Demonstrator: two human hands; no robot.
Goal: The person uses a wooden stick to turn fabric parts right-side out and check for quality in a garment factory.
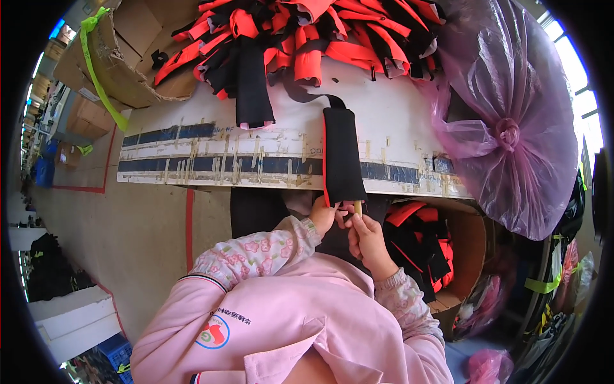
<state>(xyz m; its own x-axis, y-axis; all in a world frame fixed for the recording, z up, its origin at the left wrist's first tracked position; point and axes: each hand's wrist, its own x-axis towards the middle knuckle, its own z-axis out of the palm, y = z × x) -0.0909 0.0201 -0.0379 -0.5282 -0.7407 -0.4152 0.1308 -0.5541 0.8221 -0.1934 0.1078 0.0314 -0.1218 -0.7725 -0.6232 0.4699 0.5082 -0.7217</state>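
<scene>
A flat black fabric sleeve (343, 153) with a bright orange-red edge hangs over the table's near edge. A thin black strap runs from its far end to the pile. At its lower end, my left hand (324, 214) is closed on the left corner of the opening. My right hand (369, 240) is beside it, thumb and finger pinching a slim pale-yellow stick (358, 208), whose upper end meets the sleeve's opening. How far the stick goes in is hidden.
A heap of orange-red and black fabric pieces (307, 38) covers the far side of the white, tape-scarred table (211, 157). Left of it is an open cardboard box (137, 45). A large purple plastic bag (511, 128) bulges at right. Below, a carton (464, 249) holds similar pieces.
</scene>
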